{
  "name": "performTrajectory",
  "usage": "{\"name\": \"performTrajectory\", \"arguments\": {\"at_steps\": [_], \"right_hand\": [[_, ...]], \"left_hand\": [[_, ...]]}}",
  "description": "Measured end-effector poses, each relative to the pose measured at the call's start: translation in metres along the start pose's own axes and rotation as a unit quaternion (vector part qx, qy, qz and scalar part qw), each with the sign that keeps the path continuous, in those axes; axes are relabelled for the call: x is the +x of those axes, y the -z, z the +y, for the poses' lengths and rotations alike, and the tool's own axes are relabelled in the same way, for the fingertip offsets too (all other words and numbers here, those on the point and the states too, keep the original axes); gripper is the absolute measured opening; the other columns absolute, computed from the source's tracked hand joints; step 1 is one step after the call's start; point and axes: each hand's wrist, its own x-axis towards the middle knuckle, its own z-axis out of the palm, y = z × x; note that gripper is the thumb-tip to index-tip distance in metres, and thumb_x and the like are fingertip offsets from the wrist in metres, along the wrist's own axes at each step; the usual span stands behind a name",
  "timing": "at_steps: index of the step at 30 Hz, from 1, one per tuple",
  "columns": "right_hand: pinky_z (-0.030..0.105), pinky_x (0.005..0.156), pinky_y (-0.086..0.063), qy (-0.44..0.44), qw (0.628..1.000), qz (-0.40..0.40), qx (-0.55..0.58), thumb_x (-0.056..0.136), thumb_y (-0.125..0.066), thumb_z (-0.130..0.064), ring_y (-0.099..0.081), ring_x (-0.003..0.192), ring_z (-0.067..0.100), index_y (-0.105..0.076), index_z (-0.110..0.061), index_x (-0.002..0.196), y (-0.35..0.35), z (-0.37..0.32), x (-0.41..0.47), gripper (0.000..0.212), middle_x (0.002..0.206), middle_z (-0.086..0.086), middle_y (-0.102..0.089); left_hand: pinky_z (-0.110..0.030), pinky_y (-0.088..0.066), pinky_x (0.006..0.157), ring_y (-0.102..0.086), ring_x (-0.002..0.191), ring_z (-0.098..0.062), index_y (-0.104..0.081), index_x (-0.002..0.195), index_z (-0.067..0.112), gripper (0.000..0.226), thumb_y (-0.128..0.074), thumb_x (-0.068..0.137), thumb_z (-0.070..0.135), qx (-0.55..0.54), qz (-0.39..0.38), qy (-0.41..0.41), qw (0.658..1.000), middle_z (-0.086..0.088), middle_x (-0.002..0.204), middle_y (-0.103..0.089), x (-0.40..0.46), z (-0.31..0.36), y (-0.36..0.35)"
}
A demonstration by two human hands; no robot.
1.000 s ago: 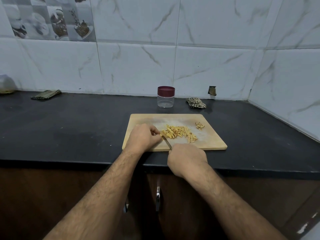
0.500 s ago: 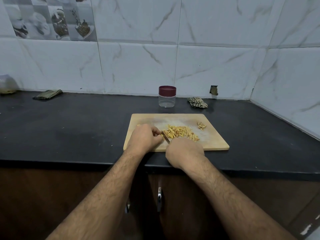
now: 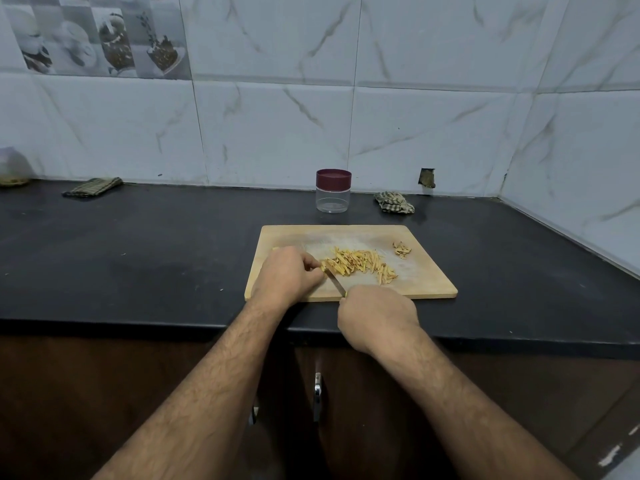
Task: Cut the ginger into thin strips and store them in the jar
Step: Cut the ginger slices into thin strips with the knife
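Ginger strips point(image 3: 358, 266): light, loose, mid-cutting board point(image 3: 429, 289); gather by pinch | left hand point(image 3: 289, 275): pinches uncut ginger | right hand point(image 3: 377, 315): grips knife point(image 3: 336, 282)

No text, label, brand, number or sign can be read anywhere: the jar point(image 3: 333, 191) shows no lettering, and the decorative wall tile point(image 3: 100, 36) carries only pictures, no words.
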Motion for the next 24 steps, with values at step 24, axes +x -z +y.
{"name": "performTrajectory", "arguments": {"at_steps": [24], "right_hand": [[0.033,0.071,-0.042,0.006,0.999,-0.032,-0.012,0.096,-0.049,-0.014,-0.056,0.093,0.023,-0.06,-0.017,0.12,0.004,-0.009,0.004,0.027,0.107,0.005,-0.062]], "left_hand": [[-0.023,-0.04,0.061,-0.062,0.077,-0.011,-0.08,0.094,0.03,0.021,-0.065,0.081,0.027,0.006,-0.004,-0.003,1.0,0.011,0.09,-0.075,-0.001,0.002,0.001]]}}
